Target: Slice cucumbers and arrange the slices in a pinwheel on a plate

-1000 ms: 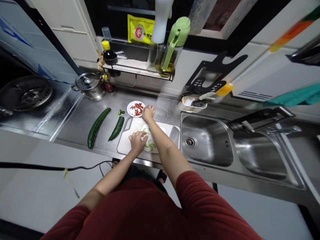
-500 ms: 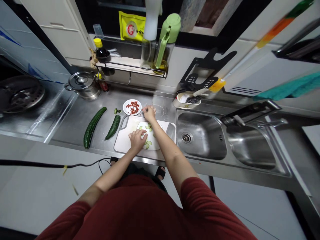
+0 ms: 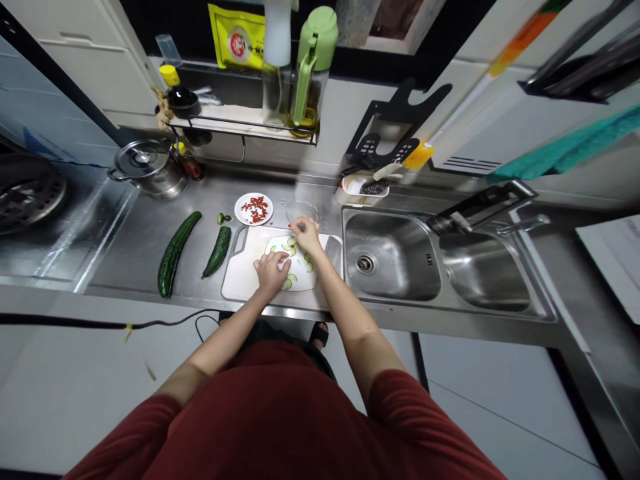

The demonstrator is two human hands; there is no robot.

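Note:
A white plate with thin green-edged cucumber slices lies on the white cutting board. My left hand rests at the plate's left edge, fingers apart, holding nothing that shows. Over the plate's upper right edge is my right hand, its fingertips pinched on a tiny red piece. Behind the board stands a small white dish of chopped red pieces. A knife blade lies at the board's right side. Left of the board are a cut cucumber and some green ends.
A long whole cucumber lies further left, with a lidded steel pot behind it. To the right is a double steel sink. Above the counter hangs a shelf with bottles. A clear round dish stands behind the board.
My right hand has come from beside the dish of red pieces toward me, over the plate's upper edge. My left hand has hardly moved. The whole view has shifted a little.

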